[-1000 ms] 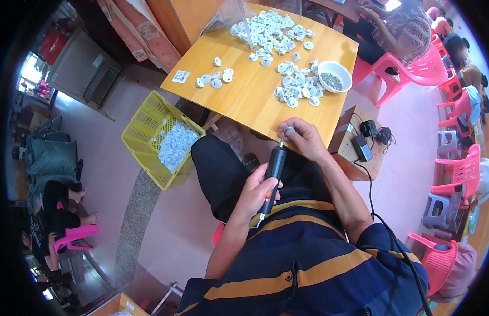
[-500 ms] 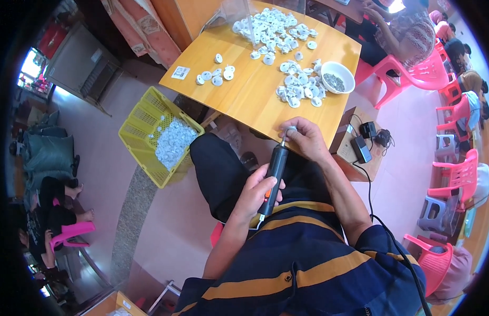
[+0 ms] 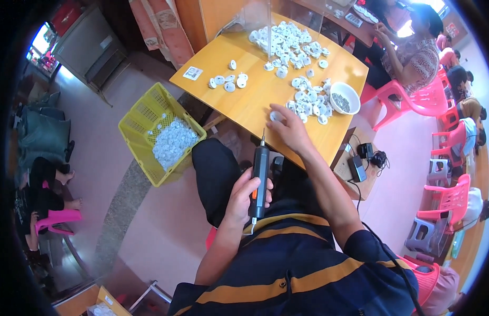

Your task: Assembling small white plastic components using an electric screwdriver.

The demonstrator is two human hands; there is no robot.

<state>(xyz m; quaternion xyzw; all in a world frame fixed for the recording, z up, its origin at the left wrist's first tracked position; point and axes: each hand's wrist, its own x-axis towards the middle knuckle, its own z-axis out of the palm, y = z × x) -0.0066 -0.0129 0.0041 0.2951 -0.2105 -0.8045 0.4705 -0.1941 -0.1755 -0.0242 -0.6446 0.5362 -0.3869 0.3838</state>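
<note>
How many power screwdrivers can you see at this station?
1: the black screwdriver, in the person's left hand, its bit pointing toward the table. Others could be hidden.

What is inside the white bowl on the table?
The white bowl holds a heap of silvery-grey bits, too small to make out singly. They cover the bowl's bottom, so whatever lies beneath the top layer cannot be seen.
</note>
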